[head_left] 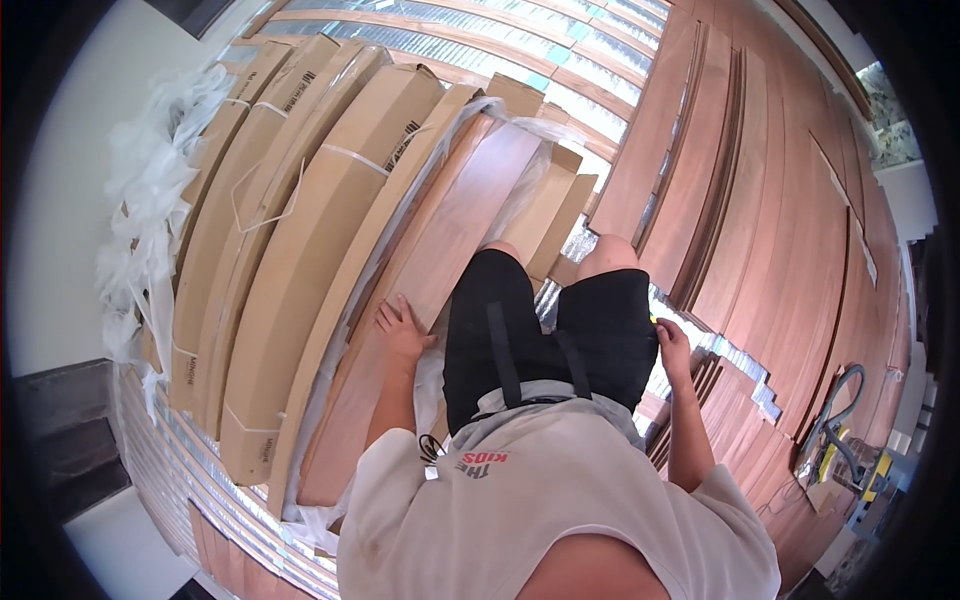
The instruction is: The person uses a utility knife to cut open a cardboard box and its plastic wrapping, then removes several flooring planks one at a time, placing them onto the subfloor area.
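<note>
My left hand lies with its fingers spread on a reddish-brown wooden floor plank. That plank rests in an opened long carton, with clear plastic wrap bunched along its sides. Beside my right thigh, my right hand has its fingers curled. A small yellow thing shows at its fingertips; most of it is hidden, and its kind cannot be made out.
Several long cardboard cartons stand side by side to the left, with crumpled white plastic beyond them. Laid planks cover the right side. Wooden battens cross silvery sheeting at the top. A hose and tools lie far right.
</note>
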A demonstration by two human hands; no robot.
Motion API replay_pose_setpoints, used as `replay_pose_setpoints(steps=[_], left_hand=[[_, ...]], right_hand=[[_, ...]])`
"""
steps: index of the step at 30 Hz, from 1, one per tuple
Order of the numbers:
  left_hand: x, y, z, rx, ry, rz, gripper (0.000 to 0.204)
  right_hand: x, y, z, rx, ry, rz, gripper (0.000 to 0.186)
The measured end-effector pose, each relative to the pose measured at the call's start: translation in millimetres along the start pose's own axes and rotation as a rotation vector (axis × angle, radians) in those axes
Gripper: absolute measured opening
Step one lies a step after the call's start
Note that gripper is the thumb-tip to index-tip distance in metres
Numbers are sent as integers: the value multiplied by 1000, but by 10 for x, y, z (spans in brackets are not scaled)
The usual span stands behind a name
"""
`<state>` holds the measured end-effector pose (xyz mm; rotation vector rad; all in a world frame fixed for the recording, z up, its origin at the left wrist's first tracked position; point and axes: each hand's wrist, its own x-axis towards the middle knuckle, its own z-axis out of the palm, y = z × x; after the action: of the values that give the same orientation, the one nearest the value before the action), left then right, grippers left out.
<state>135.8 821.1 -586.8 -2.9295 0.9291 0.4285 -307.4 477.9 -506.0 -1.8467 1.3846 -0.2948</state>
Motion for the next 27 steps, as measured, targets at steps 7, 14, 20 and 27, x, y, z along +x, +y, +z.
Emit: replay_pose_setpoints(steps=[7, 14, 20, 27], left_hand=[[29, -128, 64, -106, 47, 44, 127], [-465, 318, -787, -163, 198, 200, 119], [-981, 859, -1697, -421, 138, 211, 99], [-1207, 1853, -1851, -532, 279, 514, 118]], right_hand=[[-151, 16, -43, -4, 3, 65, 29], [-85, -551, -176, -63, 120, 23, 28], [137, -2336, -203, -74, 178, -645, 20], [447, -3477, -320, -586, -199, -1267, 27]])
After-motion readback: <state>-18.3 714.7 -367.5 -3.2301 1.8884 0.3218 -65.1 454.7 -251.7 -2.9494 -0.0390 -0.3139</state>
